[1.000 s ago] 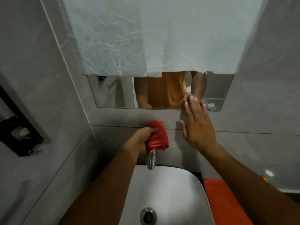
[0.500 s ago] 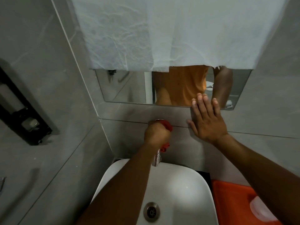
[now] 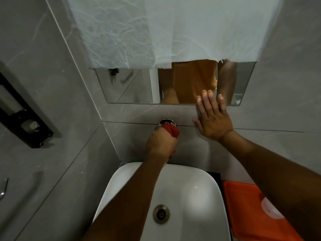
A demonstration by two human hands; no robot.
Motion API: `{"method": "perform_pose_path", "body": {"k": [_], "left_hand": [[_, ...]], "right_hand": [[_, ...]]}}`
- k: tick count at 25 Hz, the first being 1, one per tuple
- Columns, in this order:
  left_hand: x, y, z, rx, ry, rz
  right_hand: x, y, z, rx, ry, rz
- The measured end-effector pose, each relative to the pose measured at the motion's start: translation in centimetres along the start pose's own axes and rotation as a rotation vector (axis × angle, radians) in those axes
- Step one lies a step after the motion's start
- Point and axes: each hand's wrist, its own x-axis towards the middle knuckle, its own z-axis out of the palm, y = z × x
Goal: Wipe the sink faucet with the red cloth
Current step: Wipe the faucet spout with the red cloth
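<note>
Sliding back toward the wall, your left hand (image 3: pixel 162 142) now grips the red cloth (image 3: pixel 172 130) at the faucet (image 3: pixel 167 122) base, right hand (image 3: pixel 212 120) flat, empty, so wiping continues.

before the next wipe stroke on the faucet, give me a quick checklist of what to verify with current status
1. Red cloth gripped in the left hand: ok, fist closed around it.
2. Cloth in contact with the chrome wall-mounted faucet: ok, bunched against the round base plate.
3. Spout already wiped: cannot tell, the left hand and forearm hide it.
4. Right hand braced: ok, flat and open on the grey tiled wall, fingertips over the lower edge of the mirror.
5. White ceramic sink basin free of items: ok where visible, only the metal drain shows.
6. Water running: cannot tell.
</note>
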Motion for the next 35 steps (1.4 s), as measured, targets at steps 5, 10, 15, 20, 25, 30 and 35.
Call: {"method": "perform_pose_path", "body": {"k": [5,10,15,20,25,30,35], "left_hand": [[-4.0,-3.8,2.1,-0.202,0.192,0.151],[-5.6,-8.5,2.6,-1.415,-0.301,-0.106],[-6.7,-8.0,3.6,-2.114,-0.575,-0.452],[-7.4,-7.3,3.2,-1.532,-0.202,-0.334],[-8.5,-5.2,4.8,0.144,0.365,0.256],[-1.7,1.8,1.4,0.473,0.105,0.088],[2.6,0.5,-1.8,-0.533,-0.343,-0.139]], "right_hand": [[-0.1,0.0,0.1,-0.014,0.019,0.002],[0.0,-0.3,0.2,-0.027,0.097,0.008],[0.0,-0.3,0.2,-0.028,0.091,0.005],[0.0,-0.3,0.4,-0.028,0.093,0.012],[0.0,-0.4,0.3,-0.012,0.094,0.016],[0.0,-0.3,0.1,0.016,0.087,0.011],[-0.1,-0.4,0.7,0.009,0.100,0.022]]}}
